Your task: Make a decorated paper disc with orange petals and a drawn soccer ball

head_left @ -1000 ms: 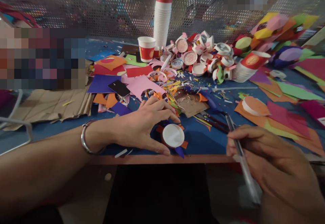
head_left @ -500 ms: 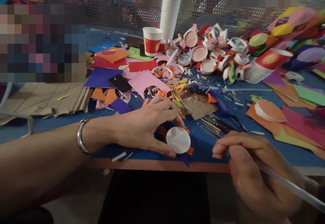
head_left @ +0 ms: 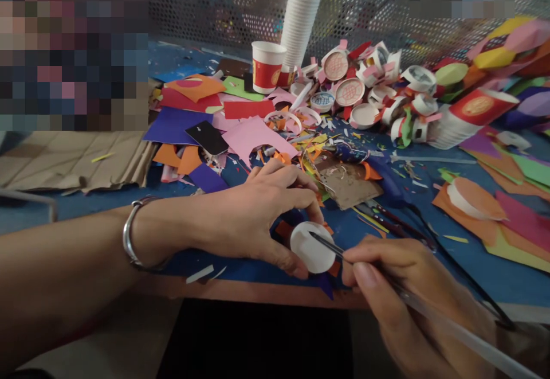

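Note:
A white round paper piece (head_left: 306, 256), like a cup's base, lies near the table's front edge. Orange and dark blue paper tabs stick out around it. My left hand (head_left: 262, 218) curls about its left side, index finger at the top and thumb along the lower left, steadying it against the table. In my right hand (head_left: 399, 287) is a slender dark-tipped tool (head_left: 324, 243) with a long pale shaft, gripped like a pen. Its point is at the white face; whether it touches cannot be made out.
Paper offcuts (head_left: 178, 127) and a corrugated cardboard sheet (head_left: 73, 161) lie to the left. Behind stand a paper cup (head_left: 268, 69) and a tall cup stack (head_left: 303, 18). Cut cup bases (head_left: 350, 92) are heaped at the back right. A black cable (head_left: 464, 276) runs along the right.
My right hand has moved left, bringing the tool's dark tip over the white disc. My left hand keeps its hold. The whole view has shifted slightly.

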Motion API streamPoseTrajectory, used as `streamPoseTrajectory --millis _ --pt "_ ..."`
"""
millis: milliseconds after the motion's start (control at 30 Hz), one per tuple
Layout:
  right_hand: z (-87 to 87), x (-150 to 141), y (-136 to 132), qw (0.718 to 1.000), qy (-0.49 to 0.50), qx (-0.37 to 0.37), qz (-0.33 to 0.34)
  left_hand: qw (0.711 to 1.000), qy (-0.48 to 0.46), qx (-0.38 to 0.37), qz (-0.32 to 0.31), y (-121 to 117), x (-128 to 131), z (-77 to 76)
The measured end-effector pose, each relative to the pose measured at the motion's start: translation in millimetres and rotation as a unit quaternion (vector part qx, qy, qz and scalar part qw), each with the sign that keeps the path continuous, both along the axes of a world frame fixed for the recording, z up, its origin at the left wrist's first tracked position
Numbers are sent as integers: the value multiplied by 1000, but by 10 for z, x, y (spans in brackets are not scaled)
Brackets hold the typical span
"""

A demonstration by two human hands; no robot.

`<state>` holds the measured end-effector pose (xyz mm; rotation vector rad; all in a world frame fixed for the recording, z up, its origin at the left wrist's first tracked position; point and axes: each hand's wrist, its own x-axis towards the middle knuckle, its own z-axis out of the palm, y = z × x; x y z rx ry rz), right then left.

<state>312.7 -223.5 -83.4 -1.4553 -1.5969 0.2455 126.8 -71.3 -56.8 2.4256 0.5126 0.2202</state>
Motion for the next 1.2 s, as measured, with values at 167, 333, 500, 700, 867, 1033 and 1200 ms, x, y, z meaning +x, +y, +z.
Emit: streamPoseTrajectory --millis 167,333,500,700,867,1033,1200 --pt "-5 31 24 1000 13 6 5 1000 1 2 -2 4 -1 3" --pt "-22 99 50 999 -40 9 25 1000 14 -3 4 -3 -6 14" --pt "-57 69 29 999 -6 39 -8 1000 6 5 3 3 7 -13" --pt "-87 75 1 999 5 30 -11 1000 3 11 6 16 17 -22" --pt "-66 92 10 1000 7 13 -1 1000 -4 11 5 21 28 -36" --pt "-46 107 29 999 -7 8 41 1000 3 2 8 17 28 -39" --pt "-47 37 14 1000 22 8 15 1000 6 0 12 10 21 -26"
